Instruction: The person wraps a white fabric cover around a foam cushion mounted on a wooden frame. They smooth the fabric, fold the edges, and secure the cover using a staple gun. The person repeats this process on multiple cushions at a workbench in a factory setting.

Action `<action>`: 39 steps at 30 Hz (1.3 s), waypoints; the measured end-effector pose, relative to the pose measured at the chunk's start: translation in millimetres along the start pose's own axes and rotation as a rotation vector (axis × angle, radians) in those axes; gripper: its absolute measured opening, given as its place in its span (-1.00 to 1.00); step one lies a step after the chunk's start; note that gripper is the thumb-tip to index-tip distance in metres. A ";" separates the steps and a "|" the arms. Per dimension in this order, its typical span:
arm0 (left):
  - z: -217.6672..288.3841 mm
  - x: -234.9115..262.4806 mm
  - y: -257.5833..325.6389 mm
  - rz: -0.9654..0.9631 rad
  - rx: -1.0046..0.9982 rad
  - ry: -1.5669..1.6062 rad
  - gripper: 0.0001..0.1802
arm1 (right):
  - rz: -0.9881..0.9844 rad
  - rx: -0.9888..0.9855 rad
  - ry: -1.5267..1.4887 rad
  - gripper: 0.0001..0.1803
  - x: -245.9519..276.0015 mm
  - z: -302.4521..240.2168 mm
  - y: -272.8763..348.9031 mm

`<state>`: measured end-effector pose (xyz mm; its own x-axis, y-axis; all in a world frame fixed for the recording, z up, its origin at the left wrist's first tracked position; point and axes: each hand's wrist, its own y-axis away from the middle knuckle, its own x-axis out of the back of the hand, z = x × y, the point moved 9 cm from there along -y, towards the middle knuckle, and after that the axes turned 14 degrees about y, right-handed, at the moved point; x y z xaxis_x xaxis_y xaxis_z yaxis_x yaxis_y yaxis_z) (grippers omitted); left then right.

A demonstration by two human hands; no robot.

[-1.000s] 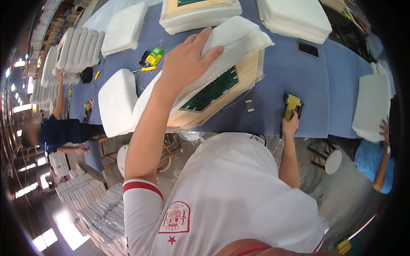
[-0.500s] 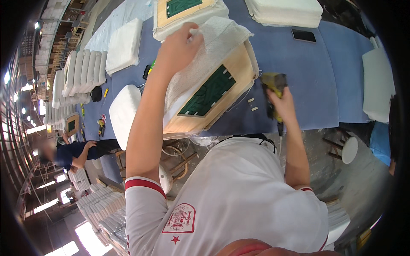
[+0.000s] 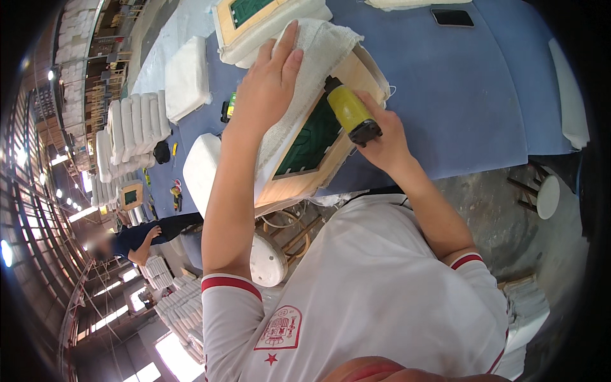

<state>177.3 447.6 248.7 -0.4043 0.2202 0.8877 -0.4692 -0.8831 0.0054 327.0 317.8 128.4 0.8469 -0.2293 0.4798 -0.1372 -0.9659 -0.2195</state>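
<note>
In front of me a seat cushion lies with its wooden base [image 3: 359,71] facing up and a dark green webbed panel [image 3: 309,143] set in the middle. White fabric [image 3: 323,48] is folded over its far left side. My left hand [image 3: 268,86] lies on that fabric, fingers stretched out, holding nothing. In my right hand [image 3: 388,143] is a yellow and black staple gun [image 3: 349,109], its dark nose over the base close to the fabric's edge. My right fingers are partly hidden behind the tool.
Behind the cushion sits another wooden-based seat [image 3: 221,24]. White cushions [image 3: 186,79] lie to the left, with a stack of cushions [image 3: 137,124] beyond. A black phone [image 3: 452,18] rests on the blue table [image 3: 464,95]. A round stool [image 3: 548,197] stands at right; a person [image 3: 137,242] stands far left.
My right hand has brought the staple gun from the table at right, leftward over the wooden base. My left hand's bent fingers have straightened and now lie on the fabric.
</note>
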 end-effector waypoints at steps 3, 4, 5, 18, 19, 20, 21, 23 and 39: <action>12.7 2.8 5.4 0.040 -0.147 -0.133 -0.39 | -0.003 0.021 -0.096 -0.40 -0.6 18.0 -3.4; 14.8 2.2 6.1 0.042 -0.169 -0.156 -0.40 | -0.012 0.015 -0.126 -0.43 -1.1 21.2 -3.7; 17.2 1.3 6.7 0.043 -0.190 -0.178 -0.40 | -0.018 0.003 -0.141 -0.45 0.0 23.7 -3.0; 4.4 -2.0 2.2 -0.029 -0.178 -0.009 -0.18 | 0.099 0.097 -0.227 -0.37 36.2 -6.4 -18.8; 4.2 2.2 1.1 -0.023 -0.218 0.008 -0.19 | 0.064 0.119 -0.149 -0.36 33.1 -7.2 -20.7; 1.3 6.4 -0.7 -0.016 -0.258 0.026 -0.20 | 0.046 0.094 -0.195 -0.35 30.5 -5.5 -21.8; -1.4 10.3 -4.3 -0.010 -0.304 0.044 -0.20 | 0.033 0.068 -0.238 -0.35 27.9 -5.3 -23.7; -57.4 12.2 -15.6 0.005 0.050 0.241 -0.22 | 0.004 0.028 -0.310 -0.34 18.9 -5.1 -24.8; 19.4 -0.3 7.9 -0.009 -0.171 -0.193 -0.17 | -0.008 0.003 -0.214 -0.55 27.7 -18.6 -17.1</action>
<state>189.0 432.5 257.4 -0.2502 0.1299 0.9595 -0.6046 -0.7950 -0.0500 343.3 325.7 161.3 0.9379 -0.1906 0.2898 -0.1289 -0.9672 -0.2189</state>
